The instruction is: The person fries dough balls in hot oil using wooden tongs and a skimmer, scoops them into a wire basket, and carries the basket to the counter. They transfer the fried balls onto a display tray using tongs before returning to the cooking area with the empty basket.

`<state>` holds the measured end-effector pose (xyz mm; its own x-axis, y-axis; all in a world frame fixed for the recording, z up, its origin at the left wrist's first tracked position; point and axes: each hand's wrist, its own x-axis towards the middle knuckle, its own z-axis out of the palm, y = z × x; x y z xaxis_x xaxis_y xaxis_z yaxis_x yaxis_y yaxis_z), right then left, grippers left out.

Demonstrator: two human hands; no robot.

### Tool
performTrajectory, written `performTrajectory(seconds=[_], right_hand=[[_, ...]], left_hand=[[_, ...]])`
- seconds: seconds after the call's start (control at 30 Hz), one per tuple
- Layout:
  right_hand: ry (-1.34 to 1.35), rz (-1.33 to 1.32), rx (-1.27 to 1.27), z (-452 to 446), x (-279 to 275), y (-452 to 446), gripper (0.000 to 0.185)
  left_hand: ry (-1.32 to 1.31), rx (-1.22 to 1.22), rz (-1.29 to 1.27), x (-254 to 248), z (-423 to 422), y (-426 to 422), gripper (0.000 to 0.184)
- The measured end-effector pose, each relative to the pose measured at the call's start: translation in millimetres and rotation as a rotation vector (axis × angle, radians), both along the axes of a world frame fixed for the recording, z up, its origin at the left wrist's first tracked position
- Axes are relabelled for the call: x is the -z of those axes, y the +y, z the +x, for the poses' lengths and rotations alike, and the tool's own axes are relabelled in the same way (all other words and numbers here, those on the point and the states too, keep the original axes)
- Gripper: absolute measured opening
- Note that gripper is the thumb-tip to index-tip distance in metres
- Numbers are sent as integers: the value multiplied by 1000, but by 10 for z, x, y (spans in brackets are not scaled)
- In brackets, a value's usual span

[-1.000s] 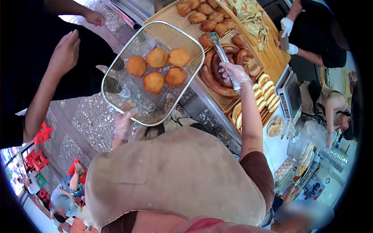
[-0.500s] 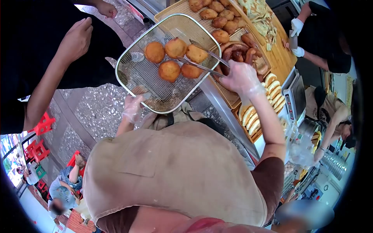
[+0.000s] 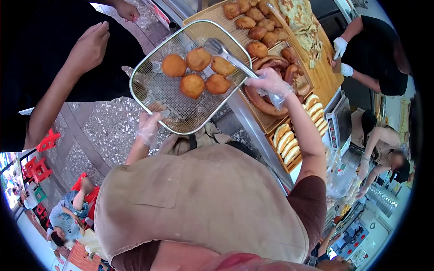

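My left hand (image 3: 148,128), in a clear plastic glove, grips the near left rim of a wire mesh basket (image 3: 181,122). Several round golden fried cakes (image 3: 192,86) lie inside it. Metal tongs (image 3: 233,58) are held in my gloved right hand (image 3: 270,86), over the basket's right rim. Their tips reach in above the cakes, close to the upper right ones; whether they touch any cannot be told. Right beside my right hand, a tray (image 3: 266,123) holds coiled sausage (image 3: 262,100).
Fried pieces (image 3: 255,22), flatbread (image 3: 300,27) and sliced buns (image 3: 285,143) are on the counter at the right, near a scale (image 3: 339,119). A person in dark clothing (image 3: 68,67) stands close at the left. White-gloved co-worker's hands (image 3: 340,47) are at upper right.
Over the last second the tongs went from above the sausage tray to over the basket. Since half a second ago, their spread arms have come together in view. The basket has shifted slightly left.
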<state>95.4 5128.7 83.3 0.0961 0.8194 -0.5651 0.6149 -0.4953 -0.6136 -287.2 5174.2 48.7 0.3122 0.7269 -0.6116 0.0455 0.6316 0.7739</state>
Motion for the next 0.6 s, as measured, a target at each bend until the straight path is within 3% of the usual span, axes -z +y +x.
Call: performTrajectory(seconds=[0.03, 0.1, 0.2, 0.23, 0.3, 0.43, 0.5, 0.57, 0.6], right_hand=[[173, -38, 167, 17, 43, -34, 47], [150, -4, 128, 52, 56, -28, 49], [-348, 142, -275, 49, -55, 49, 47], [-341, 142, -276, -4, -137, 83, 47], [-574, 102, -391, -173, -326, 161, 40], [-662, 106, -433, -138, -291, 325, 33], [-645, 117, -448, 32, -126, 359, 34], [-231, 109, -360, 209, 17, 363, 36], [-34, -68, -175, 175, -35, 360, 33]], left_hand=[[10, -59, -24, 12, 3, -16, 40], [25, -127, -49, 61, -11, -28, 38], [-1, -73, -19, 100, -36, 2, 36], [-4, -85, -20, 78, -10, 1, 37], [-4, -98, -24, 47, 17, -2, 37], [73, -49, 20, 65, -32, 38, 37], [87, 10, 22, 52, -80, 46, 39], [79, 2, 19, 76, -96, 39, 40], [71, 2, 20, 85, -91, 44, 41]])
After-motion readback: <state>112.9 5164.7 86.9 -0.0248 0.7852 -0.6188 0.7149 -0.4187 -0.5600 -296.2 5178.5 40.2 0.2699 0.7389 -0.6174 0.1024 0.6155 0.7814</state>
